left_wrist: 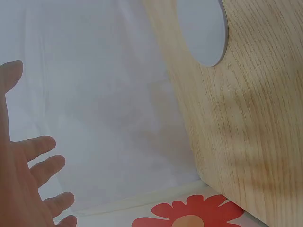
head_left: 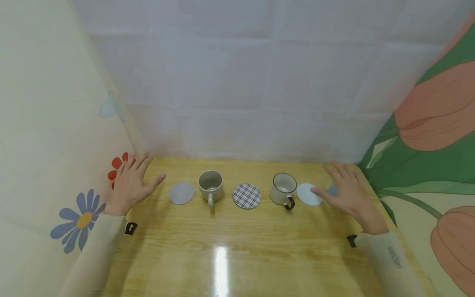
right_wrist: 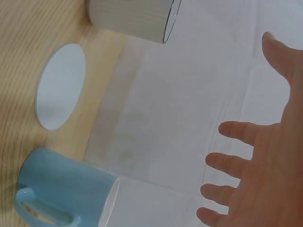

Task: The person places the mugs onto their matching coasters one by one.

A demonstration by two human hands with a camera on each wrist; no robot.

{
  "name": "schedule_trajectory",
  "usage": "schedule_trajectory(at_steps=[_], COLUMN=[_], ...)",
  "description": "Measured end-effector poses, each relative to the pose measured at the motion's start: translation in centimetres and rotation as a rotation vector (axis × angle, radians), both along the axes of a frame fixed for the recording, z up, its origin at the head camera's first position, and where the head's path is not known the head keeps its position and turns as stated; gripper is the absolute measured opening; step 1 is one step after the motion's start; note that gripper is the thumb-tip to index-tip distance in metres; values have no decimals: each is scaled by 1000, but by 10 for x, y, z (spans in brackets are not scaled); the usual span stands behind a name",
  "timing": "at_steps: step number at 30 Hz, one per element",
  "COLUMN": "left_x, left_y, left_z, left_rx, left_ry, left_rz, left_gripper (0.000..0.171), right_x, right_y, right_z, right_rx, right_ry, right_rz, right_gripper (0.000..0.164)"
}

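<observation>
My left hand (head_left: 130, 185) hovers over the table's left side with fingers spread, holding nothing. Nearest to it lies a grey round coaster (head_left: 182, 193). A plain light mug (head_left: 210, 185) stands right of that coaster, its handle toward me. In the middle is a plaid round coaster (head_left: 246, 196). Beyond it stands a white mug (head_left: 283, 189) with a dark rim and dark handle. A pale blue-white coaster (head_left: 309, 194) lies to its right. My right hand (head_left: 349, 194), fingers spread and empty, hovers above a blue mug (right_wrist: 66, 187), mostly hidden by it in the head view.
The wooden table (head_left: 245, 247) ends at a white cloth backdrop (head_left: 230, 82). A flowered cloth (head_left: 37, 123) hangs on the left, and a tulip-print cloth (head_left: 438, 115) on the right. A dark clip-like piece sits by each sleeve cuff.
</observation>
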State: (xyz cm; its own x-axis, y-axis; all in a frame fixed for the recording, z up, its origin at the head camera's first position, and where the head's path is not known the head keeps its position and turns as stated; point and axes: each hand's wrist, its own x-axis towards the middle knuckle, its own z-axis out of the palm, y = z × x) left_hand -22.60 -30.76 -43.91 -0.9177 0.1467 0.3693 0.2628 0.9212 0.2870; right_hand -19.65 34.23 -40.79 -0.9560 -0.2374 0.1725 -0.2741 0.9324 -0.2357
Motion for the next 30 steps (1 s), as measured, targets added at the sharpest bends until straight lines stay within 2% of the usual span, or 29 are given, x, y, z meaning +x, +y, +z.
schedule_trajectory(at_steps=[4, 10, 18, 24, 30], left_x=[1, 3, 5, 9, 12], left_y=[1, 3, 2, 3, 3], left_z=[-2, -8, -11, -15, -20], left_rx=[3, -1, 2, 11, 11], left_ry=[-3, 5, 35, 26, 6], left_rz=[-1, -8, 0, 6, 19], left_gripper=[88, 87, 84, 83, 84], right_x=[0, 3, 1, 0, -2], right_y=[-5, -11, -26, -35, -41], right_z=[1, 0, -5, -8, -14], right_rx=[-11, -9, -65, -53, -94], right_ry=[-16, 21, 55, 59, 92], right_rz=[1, 28, 73, 60, 74], right_gripper=[93, 93, 92, 93, 92])
